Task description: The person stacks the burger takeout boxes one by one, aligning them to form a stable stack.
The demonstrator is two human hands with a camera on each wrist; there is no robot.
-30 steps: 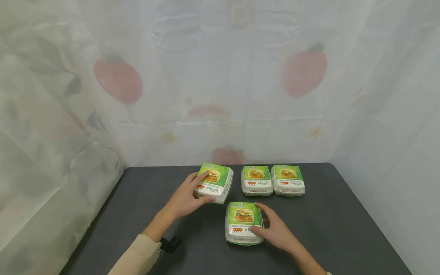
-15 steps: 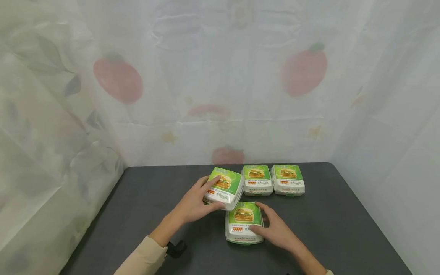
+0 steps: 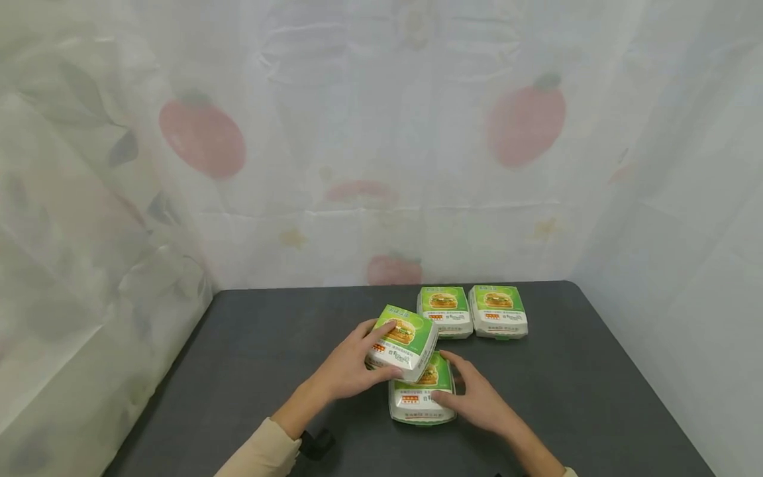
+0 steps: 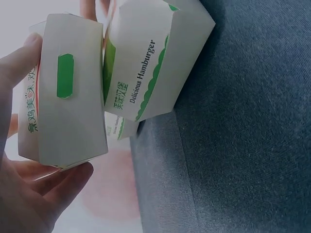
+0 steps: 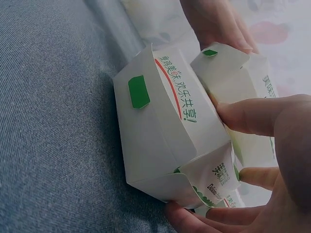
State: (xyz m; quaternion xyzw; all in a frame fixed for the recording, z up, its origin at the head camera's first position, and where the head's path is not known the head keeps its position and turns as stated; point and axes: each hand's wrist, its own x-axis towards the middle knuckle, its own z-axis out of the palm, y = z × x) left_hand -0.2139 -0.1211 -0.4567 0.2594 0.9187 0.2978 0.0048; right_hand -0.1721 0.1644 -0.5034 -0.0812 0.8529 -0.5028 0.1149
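My left hand grips a green-and-white burger box, thumb at its near side and fingers over the lid. Tilted, that box overlaps the back of a second burger box on the table in the head view. My right hand holds this lower box from its right, thumb on the lid and fingers along the far side. In the left wrist view, the raised box is close against the lower one. The right wrist view shows the lower box closed, with a green tab on its front.
Two more burger boxes, one left of the other, stand side by side at the back of the dark table. A pale curtain with strawberry prints hangs behind, and more sheeting encloses both sides.
My left hand has carried its box rightward and toward me, from left of the lower box to over its back part. The right hand and lower box have stayed in place.
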